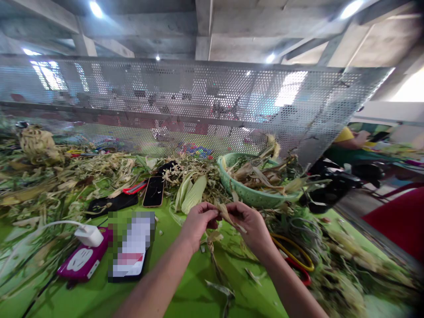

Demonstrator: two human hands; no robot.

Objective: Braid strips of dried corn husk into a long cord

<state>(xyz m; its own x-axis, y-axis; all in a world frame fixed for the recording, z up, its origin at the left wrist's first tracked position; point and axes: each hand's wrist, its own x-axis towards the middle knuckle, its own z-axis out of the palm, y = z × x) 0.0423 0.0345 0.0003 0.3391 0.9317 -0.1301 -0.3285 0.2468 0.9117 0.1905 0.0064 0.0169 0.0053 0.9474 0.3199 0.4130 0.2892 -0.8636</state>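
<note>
My left hand (202, 219) and my right hand (243, 218) are close together over the green table (179, 291). Between them is a strip of dry husk (224, 213), pinched by the fingers of both. A braided strand of husk (217, 265) hangs down below my hands and trails onto the table. Just beyond my left hand lies a pale green husk bundle (194, 194). Behind my right hand stands a green basket (245, 191) filled with dry husks (261, 173).
A phone (153, 191), a lit phone (134, 247), a purple power strip (86, 260) with a white plug, and red-handled scissors (135, 187) lie left. Yellow-handled scissors (294, 248) lie right. A perforated metal panel (198, 106) stands behind. Someone's arm (357, 140) shows far right.
</note>
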